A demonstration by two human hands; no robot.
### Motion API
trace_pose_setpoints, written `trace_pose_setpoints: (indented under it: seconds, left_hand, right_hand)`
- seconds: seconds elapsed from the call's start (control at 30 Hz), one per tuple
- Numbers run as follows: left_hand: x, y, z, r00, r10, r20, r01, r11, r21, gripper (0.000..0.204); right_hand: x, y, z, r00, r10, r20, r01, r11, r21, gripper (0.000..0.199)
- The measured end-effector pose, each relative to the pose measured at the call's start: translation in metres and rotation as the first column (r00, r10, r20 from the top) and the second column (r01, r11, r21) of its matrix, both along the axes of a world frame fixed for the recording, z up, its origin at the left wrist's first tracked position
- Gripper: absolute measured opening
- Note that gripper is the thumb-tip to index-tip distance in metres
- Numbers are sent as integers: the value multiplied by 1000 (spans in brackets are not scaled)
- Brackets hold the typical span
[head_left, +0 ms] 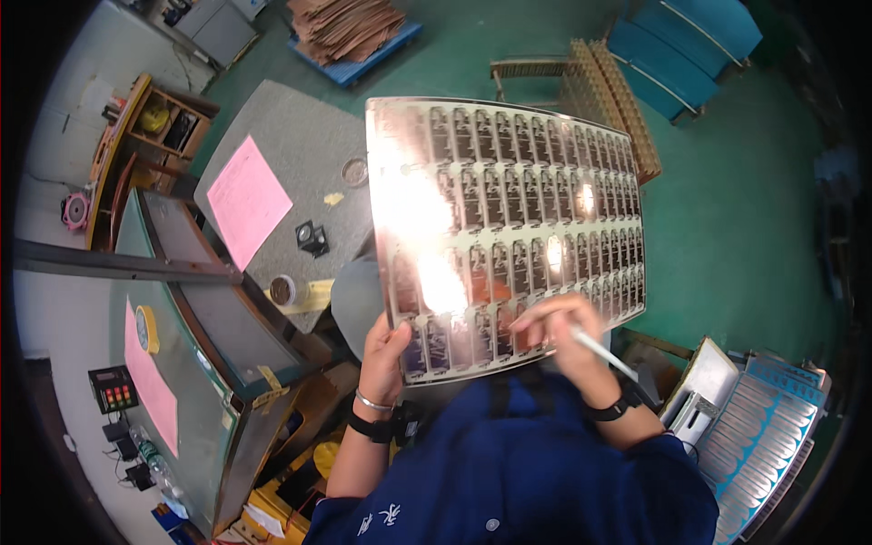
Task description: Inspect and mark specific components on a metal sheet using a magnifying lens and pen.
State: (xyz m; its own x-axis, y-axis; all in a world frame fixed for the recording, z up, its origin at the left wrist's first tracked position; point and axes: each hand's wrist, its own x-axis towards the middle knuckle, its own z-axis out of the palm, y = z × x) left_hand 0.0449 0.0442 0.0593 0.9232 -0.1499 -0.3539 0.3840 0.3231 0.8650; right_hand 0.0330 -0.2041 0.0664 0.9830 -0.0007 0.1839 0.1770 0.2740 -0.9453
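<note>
A large shiny metal sheet [509,209] patterned with rows of small identical etched shapes is held up in front of me, glare bright on its middle. My left hand [386,350] grips its lower left edge, thumb on the face; a thin bracelet and a dark band circle that wrist. My right hand [559,327] rests on the sheet's lower right area and holds a thin white pen-like tool [601,352], its tip end pointing at the sheet. A dark watch sits on that wrist.
A grey table [291,145] carries a pink paper [247,198], a small black magnifier [312,238] and a tape roll [283,290]. A glass-topped bench [195,327] stands left. Stacked similar sheets [767,436] lie lower right. Blue bins [681,45] and a green floor [727,209] lie beyond.
</note>
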Motion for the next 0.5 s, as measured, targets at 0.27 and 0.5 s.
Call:
trace_pose_setpoints:
  seconds: [0.27, 0.5]
  left_hand:
    - [7, 5, -4, 968, 244, 54, -222, 938, -268, 43]
    - [14, -26, 18, 970, 238, 42, -172, 801, -573, 40]
  right_hand:
    - [15, -114, 32, 366, -898, 246, 930, 341, -138, 43]
    - [-4, 27, 8, 988, 111, -105, -46, 872, 487, 52]
